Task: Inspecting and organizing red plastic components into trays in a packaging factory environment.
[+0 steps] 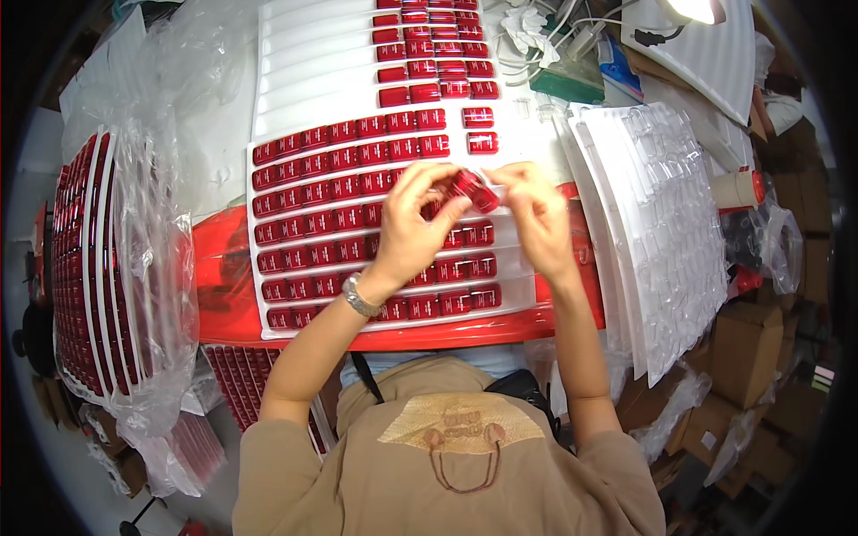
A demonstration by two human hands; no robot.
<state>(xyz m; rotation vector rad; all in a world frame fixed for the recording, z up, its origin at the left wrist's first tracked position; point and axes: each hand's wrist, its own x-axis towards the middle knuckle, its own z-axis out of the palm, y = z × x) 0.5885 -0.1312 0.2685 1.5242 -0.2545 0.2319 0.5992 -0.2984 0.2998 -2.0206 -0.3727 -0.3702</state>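
My left hand [414, 230], with a metal-banded watch on its wrist, grips a small glossy red container [464, 184] above the white tray [516, 259]. Close against it, the fingers of my right hand [538, 219] are pinched together at the container's right end. A whitish scrap shows at those fingertips, too small to name. Beneath both hands, rows of similar red containers [344, 188] with pale print lie in the tray's grooves; my left hand covers some of them. Two loose-standing containers [481, 143] sit in the right column, just beyond my hands.
Another white tray [308, 67], partly filled with red containers, lies farther back. Stacked clear-and-white trays [666, 223] lean at the right. Plastic-wrapped filled trays [89, 268] stand at the left. Red sheeting [223, 286] covers the table edge. A lamp [697, 9] shines at the back right.
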